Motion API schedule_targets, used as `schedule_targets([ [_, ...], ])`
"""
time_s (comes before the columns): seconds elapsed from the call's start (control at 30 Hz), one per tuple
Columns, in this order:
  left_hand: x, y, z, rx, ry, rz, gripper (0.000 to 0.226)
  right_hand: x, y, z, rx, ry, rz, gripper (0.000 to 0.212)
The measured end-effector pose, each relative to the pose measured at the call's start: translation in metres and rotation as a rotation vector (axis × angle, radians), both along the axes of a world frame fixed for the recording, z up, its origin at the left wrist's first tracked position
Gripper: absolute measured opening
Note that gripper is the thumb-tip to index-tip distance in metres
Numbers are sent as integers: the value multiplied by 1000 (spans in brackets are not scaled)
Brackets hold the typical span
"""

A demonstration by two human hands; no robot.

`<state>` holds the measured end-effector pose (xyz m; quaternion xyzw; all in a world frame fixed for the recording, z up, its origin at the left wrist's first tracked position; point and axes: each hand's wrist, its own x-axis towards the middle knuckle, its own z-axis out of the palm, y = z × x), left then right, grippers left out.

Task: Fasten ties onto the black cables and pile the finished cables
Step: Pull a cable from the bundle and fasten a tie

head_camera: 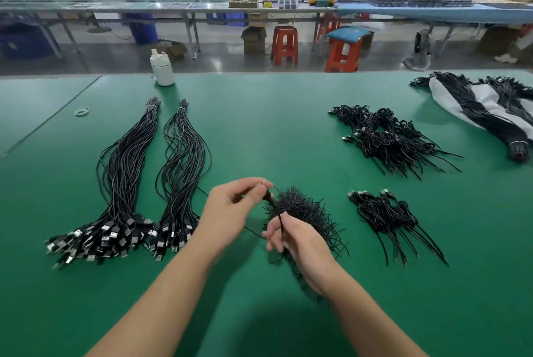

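My left hand (230,209) pinches the end of a black cable (269,196) just above the green table. My right hand (294,238) pinches a thin black tie (280,219) right below it, over a loose heap of black ties (305,209). Two long bundles of untied black cables (121,178) (181,172) lie to the left, plugs toward me. To the right lies a small pile of tied cables (386,218), and farther back a larger pile of tied cables (389,137).
A white bottle (162,68) stands at the table's far edge. A rubber band (82,111) lies at the far left. More cable bundles on a grey bag (490,108) sit at the far right. Beyond are stools, benches and people.
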<state>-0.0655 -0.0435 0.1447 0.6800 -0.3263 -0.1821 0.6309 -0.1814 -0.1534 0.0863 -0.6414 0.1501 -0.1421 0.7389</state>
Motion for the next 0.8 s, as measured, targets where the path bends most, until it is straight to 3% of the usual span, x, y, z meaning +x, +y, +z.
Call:
schedule_targets([
  [0.07,-1,1,-2,-31,157,-5,18,1,1,4,-50,-47,-43,39],
  [0.13,-8,2,-10,49,241,-155,40,0,5,7,-88,-80,-46,37],
  [0.2,-16,4,-15,167,213,-314,50,-1,9,11,-107,-67,-34,36],
  [0.27,-22,5,-14,232,109,-386,40,-2,11,12,-111,-42,-11,35],
  [0.4,-23,6,-9,217,27,-363,42,-5,13,9,-106,-13,56,38],
  [0.63,-19,9,-14,144,70,-288,45,-3,16,14,-90,10,112,42],
  [0.7,-16,6,-12,-21,136,-195,49,-2,18,11,-65,18,148,44],
  [0.8,3,5,-5,-446,570,-203,51,-3,20,1,59,62,223,46],
])
